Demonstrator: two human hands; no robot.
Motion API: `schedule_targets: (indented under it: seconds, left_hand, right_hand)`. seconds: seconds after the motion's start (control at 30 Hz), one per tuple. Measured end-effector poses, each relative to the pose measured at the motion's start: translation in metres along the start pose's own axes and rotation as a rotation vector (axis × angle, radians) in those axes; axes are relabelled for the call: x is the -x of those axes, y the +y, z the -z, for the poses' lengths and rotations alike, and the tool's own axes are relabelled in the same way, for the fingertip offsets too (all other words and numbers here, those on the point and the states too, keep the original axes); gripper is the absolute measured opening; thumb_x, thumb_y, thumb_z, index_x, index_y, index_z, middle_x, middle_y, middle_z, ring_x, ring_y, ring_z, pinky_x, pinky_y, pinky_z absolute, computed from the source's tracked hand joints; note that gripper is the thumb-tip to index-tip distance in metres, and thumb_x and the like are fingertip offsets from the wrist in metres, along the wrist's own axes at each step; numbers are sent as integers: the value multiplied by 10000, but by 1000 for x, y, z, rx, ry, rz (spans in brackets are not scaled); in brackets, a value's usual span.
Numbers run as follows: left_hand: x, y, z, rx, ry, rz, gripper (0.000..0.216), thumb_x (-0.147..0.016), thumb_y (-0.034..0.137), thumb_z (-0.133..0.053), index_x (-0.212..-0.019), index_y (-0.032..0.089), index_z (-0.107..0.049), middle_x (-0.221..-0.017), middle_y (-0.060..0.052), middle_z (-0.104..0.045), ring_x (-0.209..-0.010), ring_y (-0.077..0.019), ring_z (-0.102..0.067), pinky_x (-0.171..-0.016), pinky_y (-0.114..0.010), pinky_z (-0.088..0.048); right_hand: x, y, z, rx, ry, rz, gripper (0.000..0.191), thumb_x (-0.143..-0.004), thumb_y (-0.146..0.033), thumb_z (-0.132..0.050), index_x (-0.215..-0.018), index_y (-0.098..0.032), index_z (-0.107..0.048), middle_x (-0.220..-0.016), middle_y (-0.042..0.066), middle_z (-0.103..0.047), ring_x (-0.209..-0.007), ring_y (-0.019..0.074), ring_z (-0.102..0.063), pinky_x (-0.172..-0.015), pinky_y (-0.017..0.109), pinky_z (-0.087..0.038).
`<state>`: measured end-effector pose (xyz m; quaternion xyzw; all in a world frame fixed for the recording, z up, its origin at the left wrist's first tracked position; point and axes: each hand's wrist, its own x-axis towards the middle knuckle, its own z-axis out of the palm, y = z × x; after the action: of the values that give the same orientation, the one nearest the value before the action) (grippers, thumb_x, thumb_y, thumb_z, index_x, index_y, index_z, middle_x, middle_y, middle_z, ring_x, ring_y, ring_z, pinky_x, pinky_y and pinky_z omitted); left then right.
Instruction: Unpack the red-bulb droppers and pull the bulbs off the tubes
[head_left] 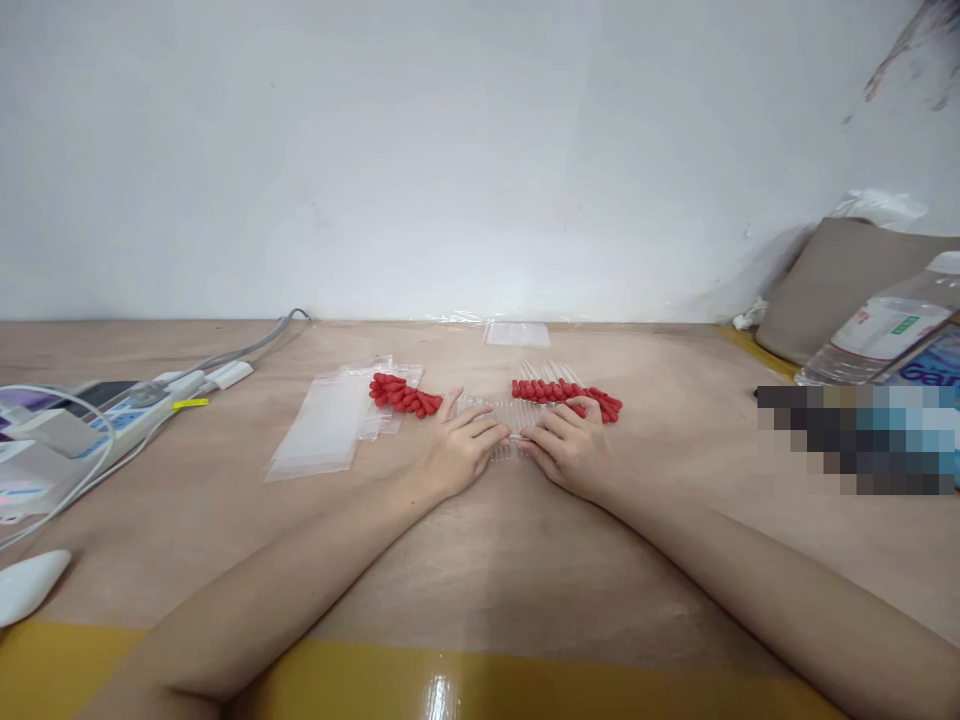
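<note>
A row of thin clear tubes (513, 418) lies side by side on the table between my hands. My left hand (463, 448) rests on the row's left side, fingers stretched inward and one finger raised. My right hand (571, 442) lies over the right side, its fingers spread on the tubes and its thumb nearer me. Beyond my left hand is a pile of red rubber bulbs (405, 394). More red bulbs (551, 390), on droppers with thin pale tips (551, 370) pointing away, lie beyond my right hand. Its fingertips partly cover some bulbs.
Clear plastic bags (319, 425) lie left of the bulbs; another small bag (517, 334) is by the wall. A power strip (124, 420) with cables and a white mouse (34, 585) are at left. A bottle (874, 335) and grey bin (821, 285) stand at right.
</note>
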<state>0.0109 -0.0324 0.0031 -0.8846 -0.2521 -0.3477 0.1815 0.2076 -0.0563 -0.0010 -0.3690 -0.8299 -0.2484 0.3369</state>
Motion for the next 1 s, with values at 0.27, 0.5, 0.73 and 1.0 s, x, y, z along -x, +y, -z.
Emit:
schedule_targets:
  seconds: [0.27,0.5,0.73,1.0]
  left_hand:
    - [-1,3,3,-75,-71,-101,205,-890,186,-417,-978,200,-602,-892,-20,-688,-935,-156,-609,-1048,-481,-254]
    - [5,1,2,5,-64,-151,186,-883,145,-413,-931,183,-588,-845,-5,-690,-894,-121,-628,-1090,-444,-205]
    - [4,6,6,27,-61,-133,168,-888,167,-415,-886,181,-582,-787,7,-684,-853,-111,-636,-1098,-459,-177]
    - [18,-18,12,19,25,43,140,-858,155,-457,-867,170,-596,-813,-24,-665,-821,-139,-618,-965,-418,-358]
  right_hand:
    - [2,0,-6,-85,27,18,160,-850,-258,-485,-792,-198,-621,-650,-7,-628,-687,123,-519,-855,358,-272]
    - [5,4,-5,-108,22,145,181,-868,-241,-456,-803,-175,-611,-664,15,-609,-668,118,-528,-776,291,-377]
    - [5,5,0,-70,57,272,139,-848,-194,-479,-831,-160,-613,-724,36,-628,-710,138,-555,-763,304,-434]
    - [17,35,5,-82,144,54,124,-825,-194,-526,-878,-188,-637,-746,23,-665,-719,124,-592,-767,288,-430]
